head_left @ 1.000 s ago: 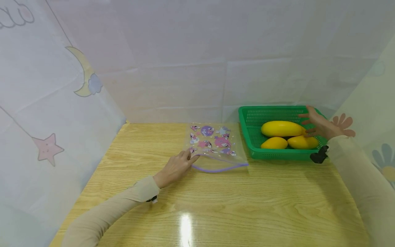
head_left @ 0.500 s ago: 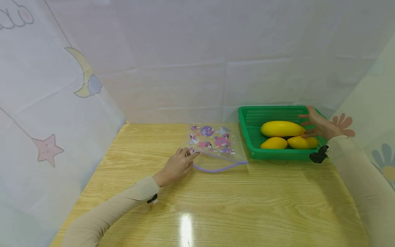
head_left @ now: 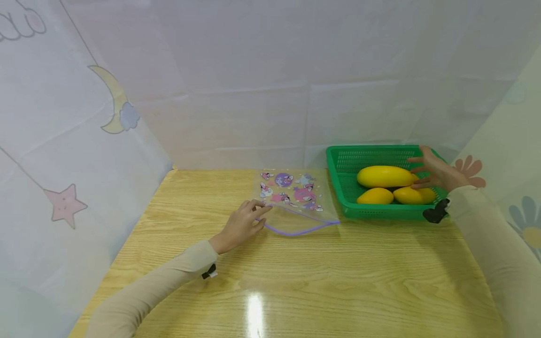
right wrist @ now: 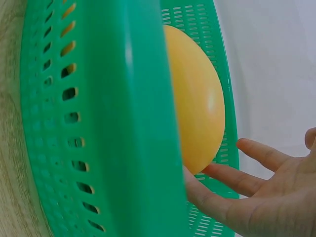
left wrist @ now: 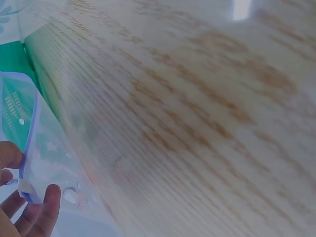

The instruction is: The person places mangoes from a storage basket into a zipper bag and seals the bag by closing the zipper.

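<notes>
A clear zip bag point(head_left: 291, 190) printed with pink and purple cartoon figures lies flat at the back of the table, its purple-edged mouth facing me and parted. My left hand point(head_left: 240, 224) pinches the mouth's left corner; in the left wrist view a small white slider point(left wrist: 23, 186) shows between its fingers. At the right, my right hand point(head_left: 439, 170) reaches over a green basket point(head_left: 380, 211) with its fingers spread. Its fingertips are at the end of a long yellow fruit point(head_left: 384, 176). Two smaller mango-like fruits point(head_left: 374, 196) lie in front of that one.
The wooden table point(head_left: 296, 281) stretches from the bag to my side. Behind it hangs a pale cloth wall point(head_left: 253, 117), with printed side panels left and right. The basket's left wall stands close beside the bag.
My left hand has shifted slightly up and left along the bag's corner, and its fingers have changed position at the edge. The right hand stays almost still over the basket.
</notes>
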Tool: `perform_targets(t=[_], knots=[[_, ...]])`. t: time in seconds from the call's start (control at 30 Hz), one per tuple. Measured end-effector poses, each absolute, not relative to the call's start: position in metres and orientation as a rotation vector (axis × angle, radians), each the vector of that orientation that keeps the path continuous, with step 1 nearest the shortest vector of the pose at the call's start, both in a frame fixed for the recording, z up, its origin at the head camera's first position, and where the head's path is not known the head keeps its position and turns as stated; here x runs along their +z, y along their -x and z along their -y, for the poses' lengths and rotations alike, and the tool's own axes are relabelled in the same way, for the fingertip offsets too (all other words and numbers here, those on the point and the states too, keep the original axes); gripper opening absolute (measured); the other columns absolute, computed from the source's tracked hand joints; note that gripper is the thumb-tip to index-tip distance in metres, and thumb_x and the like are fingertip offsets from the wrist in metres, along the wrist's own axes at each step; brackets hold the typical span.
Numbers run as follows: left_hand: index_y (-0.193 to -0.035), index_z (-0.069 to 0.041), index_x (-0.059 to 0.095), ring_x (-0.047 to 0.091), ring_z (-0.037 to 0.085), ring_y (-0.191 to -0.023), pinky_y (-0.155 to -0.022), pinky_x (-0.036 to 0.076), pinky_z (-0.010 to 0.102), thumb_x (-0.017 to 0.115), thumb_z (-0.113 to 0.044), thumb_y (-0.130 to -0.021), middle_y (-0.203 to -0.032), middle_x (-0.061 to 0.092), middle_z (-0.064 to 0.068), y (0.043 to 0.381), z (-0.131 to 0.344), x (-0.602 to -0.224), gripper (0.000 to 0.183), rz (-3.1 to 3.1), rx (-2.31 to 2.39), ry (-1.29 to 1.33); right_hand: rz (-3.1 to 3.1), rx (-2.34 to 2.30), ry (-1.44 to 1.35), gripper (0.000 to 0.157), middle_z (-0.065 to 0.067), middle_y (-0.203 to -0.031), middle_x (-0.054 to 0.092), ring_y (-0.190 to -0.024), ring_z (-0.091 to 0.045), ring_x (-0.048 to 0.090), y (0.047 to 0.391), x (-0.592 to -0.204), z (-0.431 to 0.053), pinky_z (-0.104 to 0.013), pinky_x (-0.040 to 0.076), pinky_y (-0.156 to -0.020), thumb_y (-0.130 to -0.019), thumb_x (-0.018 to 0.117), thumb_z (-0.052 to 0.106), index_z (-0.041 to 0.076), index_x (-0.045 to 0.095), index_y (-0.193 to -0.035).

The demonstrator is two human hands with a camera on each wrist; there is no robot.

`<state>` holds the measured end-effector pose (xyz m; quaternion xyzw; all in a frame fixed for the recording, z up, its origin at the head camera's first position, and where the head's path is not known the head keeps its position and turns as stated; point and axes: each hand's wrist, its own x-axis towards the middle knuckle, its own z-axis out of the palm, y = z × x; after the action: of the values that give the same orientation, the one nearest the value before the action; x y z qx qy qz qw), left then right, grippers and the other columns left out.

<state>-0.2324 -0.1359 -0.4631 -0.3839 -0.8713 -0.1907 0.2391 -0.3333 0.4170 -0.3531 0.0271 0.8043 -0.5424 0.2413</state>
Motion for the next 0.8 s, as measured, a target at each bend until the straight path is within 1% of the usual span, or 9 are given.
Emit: perform_targets(t=[0.07,0.17,0.23,0.33,0.47,0.67,0.8], knots=[[-0.125,-0.006,0.067,0.057,0.025,-0.098,-0.056,0.049,0.019,0.079,-0.007,-0.084,-0.117,0.064,0.012,0.2331,0.1357,-0.4629,0.043,2.378,-0.538,1.051,-2.191,-1.49,-0.091,0.097,-0.043,-0.151,-0.013,-0.127,-0.059,0.032,0.3343,-0.354,-0.4166,-0.056,0.045,-0.099,-0.091,0.006,0.074,0.003,-0.011,-0.155],[-0.126,-0.005,0.066,0.058,0.028,-0.104,-0.056,0.05,0.02,0.078,-0.007,-0.084,-0.121,0.066,0.014,0.2341,0.1352,-0.4623,0.044,2.37,-0.553,1.055,-2.161,-1.517,-0.137,0.1,-0.041,-0.151,-0.016,-0.133,-0.064,0.014,0.3369,-0.3556,-0.4163,-0.054,0.045,-0.099,-0.089,0.007,0.076,0.004,-0.01,-0.155],[-0.127,-0.004,0.065,0.058,0.028,-0.105,-0.055,0.05,0.02,0.078,-0.006,-0.085,-0.122,0.066,0.015,0.2346,0.1349,-0.462,0.044,2.366,-0.556,1.06,-2.131,-1.536,-0.166,0.1,-0.04,-0.152,-0.019,-0.134,-0.066,0.006,0.3385,-0.3563,-0.4163,-0.053,0.046,-0.1,-0.088,0.008,0.077,0.005,-0.01,-0.155],[-0.127,-0.004,0.066,0.059,0.029,-0.105,-0.053,0.05,0.02,0.078,-0.006,-0.084,-0.123,0.066,0.015,0.2349,0.1346,-0.4615,0.045,2.362,-0.539,1.058,-2.102,-1.55,-0.188,0.099,-0.037,-0.152,-0.023,-0.134,-0.067,-0.001,0.3402,-0.357,-0.4174,-0.053,0.046,-0.1,-0.088,0.008,0.077,0.007,-0.011,-0.155],[-0.127,-0.004,0.066,0.059,0.029,-0.105,-0.053,0.05,0.021,0.079,-0.005,-0.082,-0.123,0.067,0.015,0.235,0.1343,-0.4618,0.047,2.372,-0.51,1.044,-2.11,-1.549,-0.168,0.098,-0.038,-0.152,-0.021,-0.135,-0.064,0.002,0.3405,-0.3575,-0.419,-0.054,0.044,-0.101,-0.089,0.007,0.076,0.007,-0.01,-0.156],[-0.129,-0.006,0.065,0.059,0.028,-0.107,-0.056,0.053,0.023,0.079,-0.006,-0.083,-0.126,0.066,0.011,0.2354,0.1343,-0.4621,0.048,2.393,-0.494,1.025,-2.103,-1.575,-0.163,0.095,-0.04,-0.152,-0.018,-0.137,-0.058,0.01,0.3407,-0.3586,-0.4186,-0.055,0.041,-0.104,-0.091,0.007,0.073,0.004,-0.008,-0.155],[-0.129,-0.006,0.065,0.059,0.028,-0.107,-0.056,0.052,0.022,0.079,-0.006,-0.083,-0.126,0.066,0.012,0.236,0.1344,-0.4634,0.048,2.392,-0.498,1.028,-2.091,-1.586,-0.174,0.093,-0.042,-0.151,-0.018,-0.138,-0.056,0.009,0.3419,-0.3609,-0.4191,-0.054,0.041,-0.104,-0.093,0.005,0.07,0.003,-0.008,-0.155]])
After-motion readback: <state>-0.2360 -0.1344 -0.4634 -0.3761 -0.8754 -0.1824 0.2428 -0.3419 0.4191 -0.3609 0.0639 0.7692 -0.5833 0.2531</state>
